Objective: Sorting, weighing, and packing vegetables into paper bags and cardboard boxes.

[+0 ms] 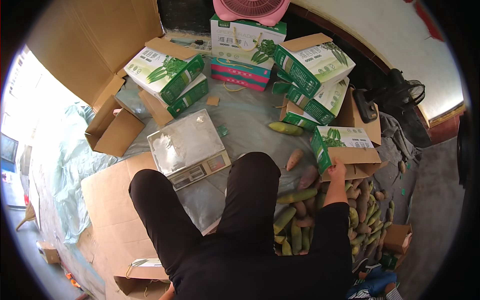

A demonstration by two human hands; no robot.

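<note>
My right hand [336, 170] grips the open brown flap of a white and green printed carton [347, 137], its fingers closed at the flap's near left corner. The carton lies with its flaps toward me, beside a pile of green radishes and sweet potatoes [364, 210]. Only a sliver of my left hand or wrist [169, 292] shows at the lower edge, next to another open carton [142, 272] with a cord handle. My body hides the fingers of that hand.
A flat metal weighing scale [187, 142] stands before my knees. Printed cartons [167, 70] are stacked at the back left and back right [317, 62]. A pink fan [252, 7] and a black fan [395, 95] stand behind. At lower right is another person [372, 282] in blue.
</note>
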